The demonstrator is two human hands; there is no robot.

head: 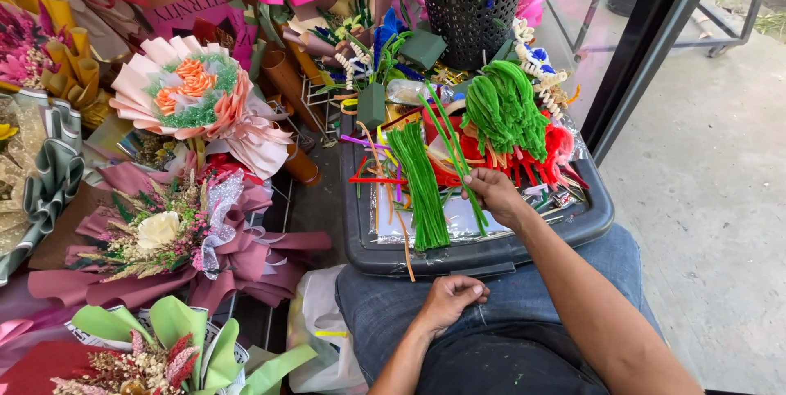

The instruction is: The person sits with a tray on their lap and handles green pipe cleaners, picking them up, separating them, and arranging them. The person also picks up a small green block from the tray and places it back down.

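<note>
My right hand (494,192) reaches into a dark grey plastic tray (491,252) on my lap and pinches a thin green pipe cleaner stem (449,143) that rises up and to the left. Beside it lies a straight bundle of green pipe cleaners (422,186). Behind are folded green pipe cleaner bunches (503,108) over red ones (557,149). My left hand (449,297) rests on my jeans-covered thigh below the tray, fingers curled, with nothing visible in them.
A black mesh basket (471,10) of coloured pipe cleaners stands behind the tray. Wrapped bouquets fill the left: a peach one (192,92), a mauve one (164,235), a green-wrapped one (164,354). A white plastic bag (315,321) lies by my knee. A glass door frame (647,43) stands right.
</note>
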